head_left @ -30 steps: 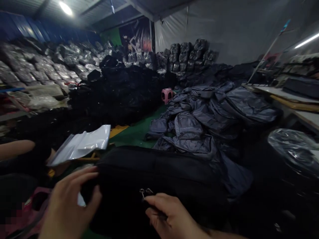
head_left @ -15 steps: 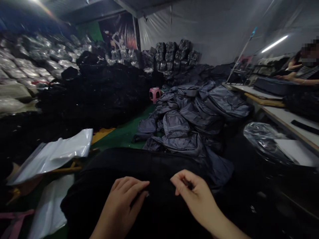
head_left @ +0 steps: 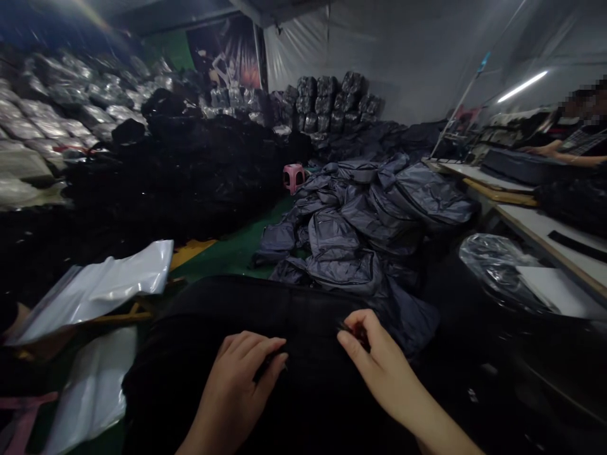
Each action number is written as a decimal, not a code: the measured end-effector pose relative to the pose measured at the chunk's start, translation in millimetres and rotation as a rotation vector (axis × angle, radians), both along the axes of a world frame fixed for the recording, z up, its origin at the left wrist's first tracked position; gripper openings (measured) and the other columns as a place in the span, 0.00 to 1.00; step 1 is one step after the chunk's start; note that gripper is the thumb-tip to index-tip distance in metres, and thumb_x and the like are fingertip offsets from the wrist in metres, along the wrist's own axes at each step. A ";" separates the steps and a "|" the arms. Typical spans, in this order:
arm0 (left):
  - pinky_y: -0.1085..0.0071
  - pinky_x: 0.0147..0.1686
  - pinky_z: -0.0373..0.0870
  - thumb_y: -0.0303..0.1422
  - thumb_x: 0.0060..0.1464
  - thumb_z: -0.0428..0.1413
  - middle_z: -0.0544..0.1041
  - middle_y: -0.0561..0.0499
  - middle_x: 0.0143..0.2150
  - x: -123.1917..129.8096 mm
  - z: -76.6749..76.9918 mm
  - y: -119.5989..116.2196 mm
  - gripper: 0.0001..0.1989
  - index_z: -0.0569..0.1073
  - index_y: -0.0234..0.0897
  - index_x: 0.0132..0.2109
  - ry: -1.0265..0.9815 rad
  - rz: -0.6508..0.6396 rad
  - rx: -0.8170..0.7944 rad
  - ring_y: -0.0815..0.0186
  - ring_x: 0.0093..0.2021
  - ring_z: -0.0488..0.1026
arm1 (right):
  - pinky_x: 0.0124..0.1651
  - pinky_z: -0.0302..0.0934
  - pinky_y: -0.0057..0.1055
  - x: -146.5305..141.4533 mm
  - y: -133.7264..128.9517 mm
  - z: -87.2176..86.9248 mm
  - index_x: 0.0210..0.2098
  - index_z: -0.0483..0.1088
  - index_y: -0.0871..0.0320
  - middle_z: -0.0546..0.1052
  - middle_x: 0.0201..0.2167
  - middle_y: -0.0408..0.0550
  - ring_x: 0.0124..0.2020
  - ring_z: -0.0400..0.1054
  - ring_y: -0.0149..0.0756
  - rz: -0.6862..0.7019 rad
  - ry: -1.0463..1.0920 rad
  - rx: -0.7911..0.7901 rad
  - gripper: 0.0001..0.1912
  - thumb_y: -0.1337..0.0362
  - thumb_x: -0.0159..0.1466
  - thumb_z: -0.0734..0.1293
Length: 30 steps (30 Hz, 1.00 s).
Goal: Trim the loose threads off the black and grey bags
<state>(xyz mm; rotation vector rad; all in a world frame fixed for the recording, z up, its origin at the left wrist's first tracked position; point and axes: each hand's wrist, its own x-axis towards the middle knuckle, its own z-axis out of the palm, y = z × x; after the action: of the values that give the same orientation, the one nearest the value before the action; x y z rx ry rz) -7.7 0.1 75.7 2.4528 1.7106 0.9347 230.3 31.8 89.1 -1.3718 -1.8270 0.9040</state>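
Note:
A bulky black fabric item (head_left: 294, 309), perhaps a bag, lies directly in front of me; its dark surface shows little detail. My left hand (head_left: 241, 385) rests over it with fingers bent and the thumb close to the forefinger. A tiny bright spot shows at that thumb tip; what lies between the fingers is too dark to make out. To its right, my right hand (head_left: 374, 354) is curled, thumb and forefinger close together. Something small and dark sits within those fingers, its kind unclear. The two hands are apart.
Grey backpacks (head_left: 336, 234) lie heaped ahead on the green floor, near a pink stool (head_left: 294, 178). Plastic sheets (head_left: 104, 291) are at left, beside a dark pile (head_left: 190, 164). A worktable (head_left: 559, 230) runs along the right, with another person (head_left: 583, 139) behind it.
My right hand has moved slightly right and up, away from my left. Its fingers have shifted around the small dark thing. My left thumb and forefinger stand slightly differently.

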 end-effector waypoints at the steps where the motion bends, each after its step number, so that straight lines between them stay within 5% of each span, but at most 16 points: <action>1: 0.64 0.40 0.65 0.32 0.55 0.53 0.76 0.51 0.37 0.0 -0.7 -0.5 0.09 0.72 0.41 0.44 -0.002 -0.002 -0.002 0.64 0.38 0.71 | 0.39 0.59 0.32 -3.7 -1.2 1.6 0.39 0.61 0.55 0.69 0.33 0.43 0.35 0.65 0.35 0.036 -0.024 0.017 0.09 0.56 0.66 0.59; 6: 0.64 0.40 0.63 0.31 0.55 0.53 0.76 0.51 0.37 -2.0 -0.7 -5.0 0.09 0.71 0.41 0.44 -0.013 -0.034 -0.004 0.65 0.38 0.70 | 0.39 0.58 0.30 -23.0 -4.1 10.8 0.37 0.66 0.55 0.69 0.34 0.43 0.36 0.65 0.35 0.196 -0.097 0.167 0.04 0.63 0.64 0.64; 15: 0.65 0.38 0.61 0.30 0.55 0.53 0.75 0.53 0.35 -7.3 0.5 -13.7 0.08 0.71 0.42 0.43 -0.057 -0.072 0.041 0.66 0.36 0.69 | 0.37 0.56 0.29 -43.3 -3.0 1.3 0.33 0.68 0.55 0.70 0.31 0.41 0.34 0.63 0.34 0.221 -0.168 0.253 0.01 0.65 0.62 0.66; 23: 0.63 0.42 0.61 0.32 0.56 0.51 0.75 0.54 0.37 -16.3 -2.7 -9.6 0.05 0.69 0.42 0.41 -0.140 -0.012 -0.062 0.64 0.39 0.69 | 0.37 0.59 0.28 -41.1 -2.6 0.4 0.38 0.67 0.55 0.70 0.35 0.45 0.36 0.64 0.35 -0.029 0.038 0.267 0.06 0.61 0.64 0.63; 26: 0.63 0.42 0.61 0.32 0.57 0.51 0.74 0.53 0.37 -17.2 -3.3 -6.9 0.05 0.69 0.41 0.41 -0.176 0.000 -0.079 0.64 0.38 0.69 | 0.37 0.59 0.28 -48.7 -14.5 0.6 0.39 0.66 0.55 0.70 0.34 0.43 0.34 0.64 0.34 0.039 0.003 0.206 0.10 0.59 0.60 0.67; 30: 0.63 0.41 0.62 0.33 0.57 0.50 0.73 0.51 0.36 -15.7 -6.2 -4.1 0.05 0.67 0.40 0.40 -0.202 0.049 -0.095 0.63 0.37 0.68 | 0.27 0.53 0.27 -71.2 -34.7 -8.6 0.25 0.66 0.55 0.70 0.25 0.40 0.26 0.63 0.33 0.199 -0.262 0.096 0.16 0.53 0.49 0.74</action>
<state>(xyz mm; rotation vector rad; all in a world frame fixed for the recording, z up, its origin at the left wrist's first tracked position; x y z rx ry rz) -23.4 -4.0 69.5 2.1834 1.7118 1.0398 159.1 -2.9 80.5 -1.3154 -2.2081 0.7499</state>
